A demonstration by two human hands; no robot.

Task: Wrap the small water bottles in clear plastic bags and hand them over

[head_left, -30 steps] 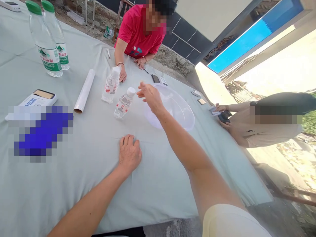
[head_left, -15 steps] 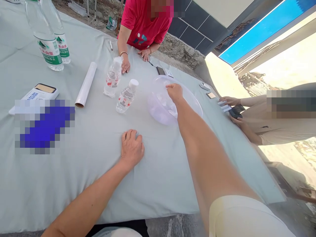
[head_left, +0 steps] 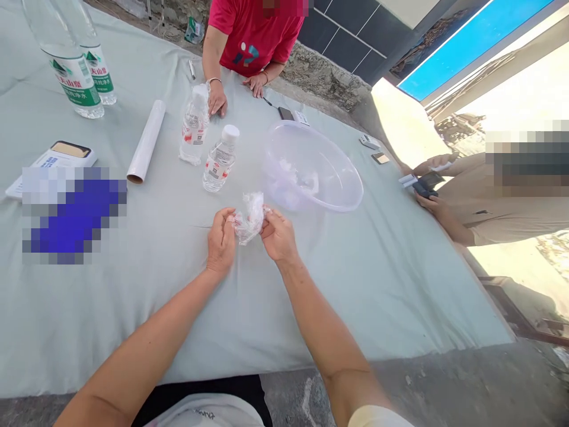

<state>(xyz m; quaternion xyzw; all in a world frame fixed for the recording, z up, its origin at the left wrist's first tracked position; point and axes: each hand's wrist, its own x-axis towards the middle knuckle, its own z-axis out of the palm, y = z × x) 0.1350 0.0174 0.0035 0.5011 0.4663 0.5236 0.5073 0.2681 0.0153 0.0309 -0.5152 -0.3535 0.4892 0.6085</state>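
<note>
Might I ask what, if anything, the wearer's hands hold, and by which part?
Crumpled clear plastic, left hand at its left edge, right hand at its right.

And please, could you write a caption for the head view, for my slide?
Left hand and right hand hold crumpled clear plastic between them, near a white-capped bottle and a translucent basin.

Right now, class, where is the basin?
In the head view, the basin sits right of centre on the tablecloth, beyond the right hand and to the right of the nearest small bottle.
</note>
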